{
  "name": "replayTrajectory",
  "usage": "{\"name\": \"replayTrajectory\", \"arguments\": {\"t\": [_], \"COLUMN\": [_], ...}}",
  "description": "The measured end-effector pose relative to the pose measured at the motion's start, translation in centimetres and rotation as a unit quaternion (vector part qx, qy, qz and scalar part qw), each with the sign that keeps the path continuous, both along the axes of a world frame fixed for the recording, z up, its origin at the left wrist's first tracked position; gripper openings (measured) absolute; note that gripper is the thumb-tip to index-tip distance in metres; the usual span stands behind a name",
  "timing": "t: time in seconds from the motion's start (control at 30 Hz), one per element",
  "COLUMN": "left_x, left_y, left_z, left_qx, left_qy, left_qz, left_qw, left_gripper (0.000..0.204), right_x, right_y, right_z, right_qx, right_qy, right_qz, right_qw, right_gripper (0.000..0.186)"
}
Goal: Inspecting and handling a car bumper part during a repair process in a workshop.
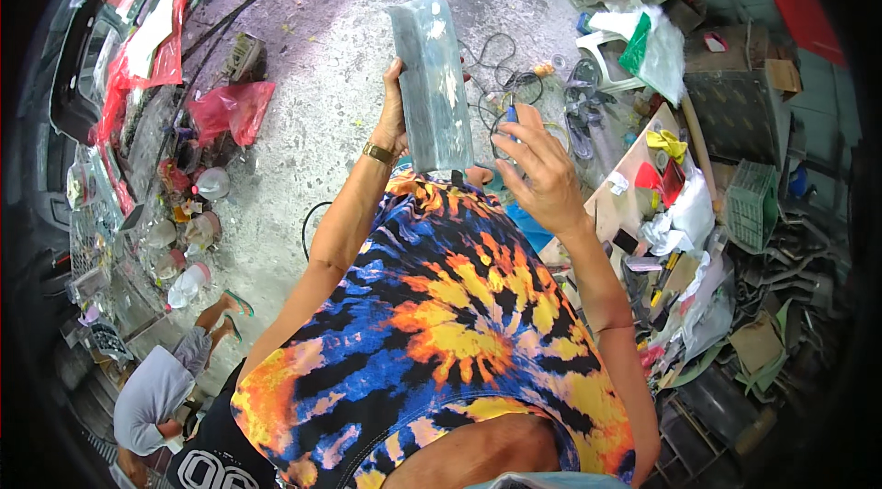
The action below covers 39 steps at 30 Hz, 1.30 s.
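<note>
My left hand (392, 126) grips a long grey panel (434, 85) by its left edge and holds it up in front of me. The panel is bent lengthwise, with pale whitish patches on its right face. Right of it is my right hand (542, 167), raised, its fingers apart and slightly curled, not touching the panel. A flat pinkish-orange piece (528, 116) and a small blue item (512, 112) show just beyond those fingers; whether the hand touches them I cannot make out. The part of my left fingers behind the panel is hidden.
Dark cables (496, 52) lie on the stained floor beyond the panel. At right stand a cluttered board (611, 199), a white plastic chair (606, 52) and a green crate (751, 204). Red plastic (230, 112) and containers line the left. Another person (156, 397) is low at the lower left.
</note>
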<state>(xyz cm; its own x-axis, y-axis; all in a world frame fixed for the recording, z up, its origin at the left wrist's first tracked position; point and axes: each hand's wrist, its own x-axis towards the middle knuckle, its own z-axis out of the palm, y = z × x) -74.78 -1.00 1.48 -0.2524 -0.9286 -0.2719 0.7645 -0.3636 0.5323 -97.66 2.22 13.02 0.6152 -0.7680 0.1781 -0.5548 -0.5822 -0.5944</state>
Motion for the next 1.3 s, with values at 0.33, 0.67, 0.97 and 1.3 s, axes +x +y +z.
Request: {"name": "replayTrajectory", "arguments": {"t": [0.33,0.67,0.97,1.3], "left_x": [-1.0,-1.0,1.4,6.1], "left_y": [1.5,2.4,2.0,0.2], "left_z": [-0.5,1.8,3.3,6.8], "left_qx": [-0.015,-0.024,-0.084,-0.062], "left_qy": [-0.025,-0.164,-0.105,-0.222], "left_qz": [0.036,0.068,0.116,0.230], "left_qw": [0.999,0.984,0.984,0.946], "left_gripper": [0.087,0.066,0.068,0.058], "right_x": [4.8,1.4,5.2,14.0], "right_y": [-0.2,-2.6,-7.6,-17.2], "right_z": [-1.5,-6.7,-4.3,-0.2], "right_qx": [-0.024,0.331,0.406,0.408], "right_qy": [-0.013,-0.220,-0.291,-0.272], "right_qz": [-0.028,-0.092,0.006,0.166], "right_qw": [0.999,0.913,0.866,0.855], "right_gripper": [0.054,0.021,0.019,0.016]}}
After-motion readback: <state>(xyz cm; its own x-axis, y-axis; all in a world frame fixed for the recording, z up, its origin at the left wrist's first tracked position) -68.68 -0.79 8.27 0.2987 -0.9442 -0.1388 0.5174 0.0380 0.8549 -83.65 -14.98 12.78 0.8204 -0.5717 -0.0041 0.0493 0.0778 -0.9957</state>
